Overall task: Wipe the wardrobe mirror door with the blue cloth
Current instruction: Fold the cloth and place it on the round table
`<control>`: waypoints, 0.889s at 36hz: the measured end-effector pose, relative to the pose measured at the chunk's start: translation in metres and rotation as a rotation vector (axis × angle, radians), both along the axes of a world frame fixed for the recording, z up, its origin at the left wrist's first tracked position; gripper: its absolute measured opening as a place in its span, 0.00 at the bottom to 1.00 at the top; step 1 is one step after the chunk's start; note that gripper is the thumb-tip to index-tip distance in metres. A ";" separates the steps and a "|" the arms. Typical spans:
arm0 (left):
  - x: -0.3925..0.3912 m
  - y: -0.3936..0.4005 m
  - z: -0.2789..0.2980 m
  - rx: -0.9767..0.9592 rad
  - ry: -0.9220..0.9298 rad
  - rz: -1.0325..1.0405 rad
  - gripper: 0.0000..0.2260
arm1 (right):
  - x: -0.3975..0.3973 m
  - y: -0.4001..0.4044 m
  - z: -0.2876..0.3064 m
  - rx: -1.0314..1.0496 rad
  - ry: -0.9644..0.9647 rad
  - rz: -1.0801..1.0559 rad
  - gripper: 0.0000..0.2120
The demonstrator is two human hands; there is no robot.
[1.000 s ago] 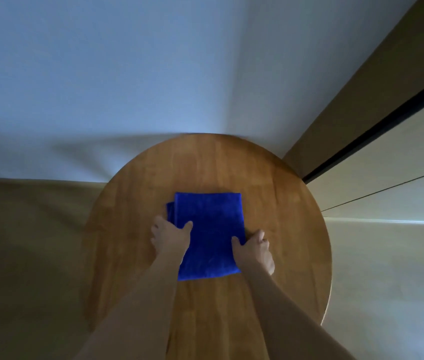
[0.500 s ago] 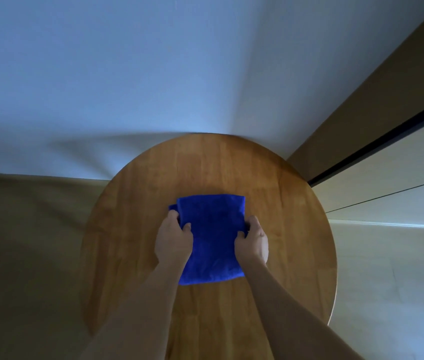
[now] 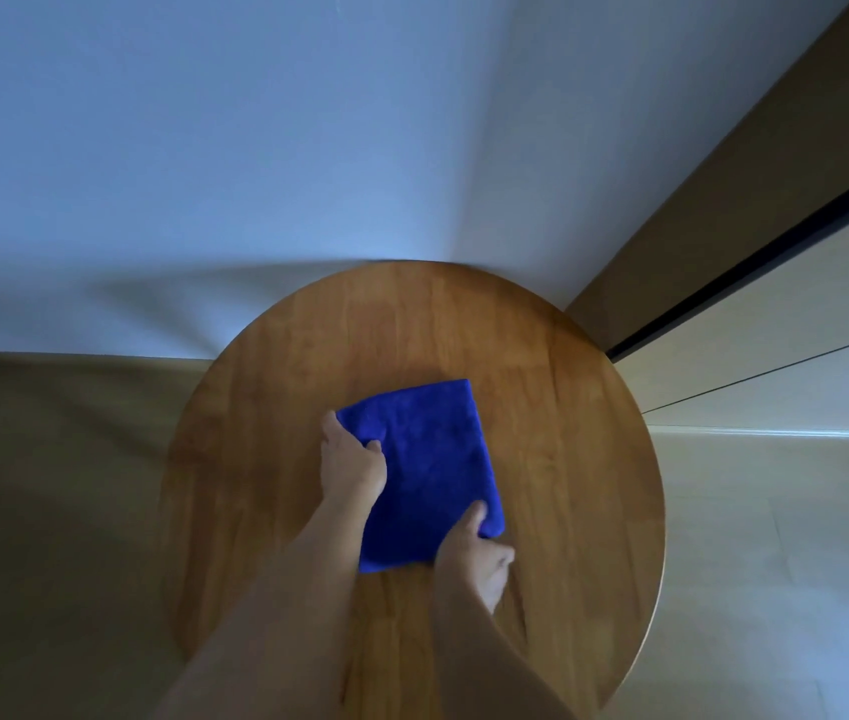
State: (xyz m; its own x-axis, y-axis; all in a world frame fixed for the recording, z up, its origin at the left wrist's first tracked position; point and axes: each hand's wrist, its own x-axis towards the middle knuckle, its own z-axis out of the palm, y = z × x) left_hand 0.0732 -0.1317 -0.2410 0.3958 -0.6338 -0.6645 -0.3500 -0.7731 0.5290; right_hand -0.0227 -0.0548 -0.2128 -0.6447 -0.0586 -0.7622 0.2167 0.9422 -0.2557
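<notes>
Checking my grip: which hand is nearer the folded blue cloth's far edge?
Left. The left hand grips the folded blue cloth near its far-left corner; the right hand holds its near-right corner.

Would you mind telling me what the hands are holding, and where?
Both grip the folded blue cloth: the left hand pinches its far left edge, the right hand its near right corner.

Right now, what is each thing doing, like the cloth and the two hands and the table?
Folded blue cloth: lying on the table, gripped at two edges.
Left hand: fingers pinching the cloth's left edge.
Right hand: gripping the cloth's near right corner.
Round wooden table: standing against the wall, holding the cloth.
Sliding wardrobe door: looks closed, untouched.
</notes>
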 end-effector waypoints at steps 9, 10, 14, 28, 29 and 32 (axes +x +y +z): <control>0.019 0.068 0.010 0.037 0.051 0.116 0.27 | -0.028 -0.027 -0.006 -0.163 0.211 0.619 0.23; 0.018 0.078 0.009 0.047 -0.023 0.096 0.27 | -0.037 -0.031 -0.007 -0.189 0.206 0.684 0.23; 0.011 0.081 0.004 -0.055 -0.330 -0.048 0.27 | -0.054 -0.037 -0.009 -0.184 0.090 0.619 0.21; 0.002 0.040 0.011 -0.157 -0.490 -0.412 0.33 | -0.058 -0.065 -0.011 -0.213 0.443 0.988 0.22; 0.001 0.039 0.010 -0.221 -0.547 -0.519 0.33 | -0.058 -0.061 -0.011 -0.240 0.526 1.099 0.23; -0.004 0.035 0.001 -0.179 -0.547 -0.798 0.33 | -0.060 -0.047 -0.018 -0.273 0.573 1.430 0.30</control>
